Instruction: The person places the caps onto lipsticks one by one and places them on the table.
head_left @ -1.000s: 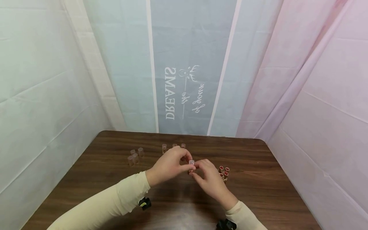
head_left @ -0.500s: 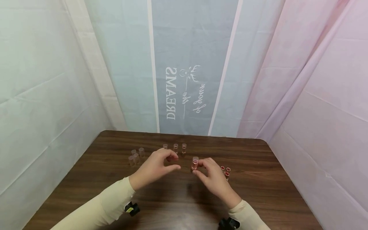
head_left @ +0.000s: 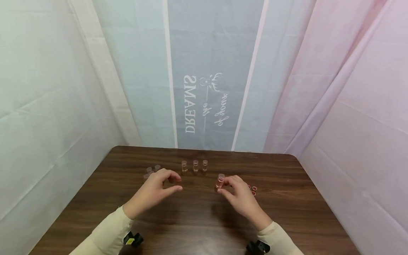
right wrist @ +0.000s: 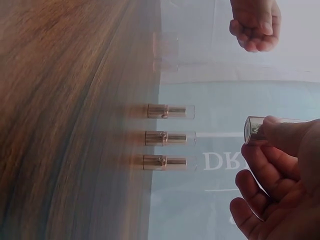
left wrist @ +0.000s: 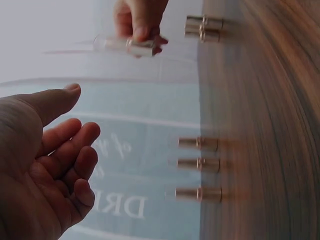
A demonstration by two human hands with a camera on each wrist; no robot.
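My right hand point(head_left: 240, 198) pinches the gold base of a lipstick tube point(head_left: 220, 181) between thumb and fingers, above the table. A clear cap point(left wrist: 110, 43) covers this tube's upper part. My left hand point(head_left: 154, 191) holds nothing; its fingers are loosely curved, with the thumb apart from them in the left wrist view. Just beyond it are several loose clear caps point(head_left: 157, 167), partly hidden by the hand. Three capped gold lipstick tubes point(head_left: 196, 165) stand upright in a row near the far edge.
Behind my right hand stand several uncapped gold tubes with red openings point(head_left: 254, 189), partly hidden by it. The dark wooden table point(head_left: 191, 226) has rounded far corners. A printed curtain point(head_left: 207, 46) hangs beyond it, and pale cloth walls rise at both sides.
My left hand has let go of the capped lipstick tube and moved left, towards the loose caps. My right hand keeps hold of the tube and has shifted slightly right.
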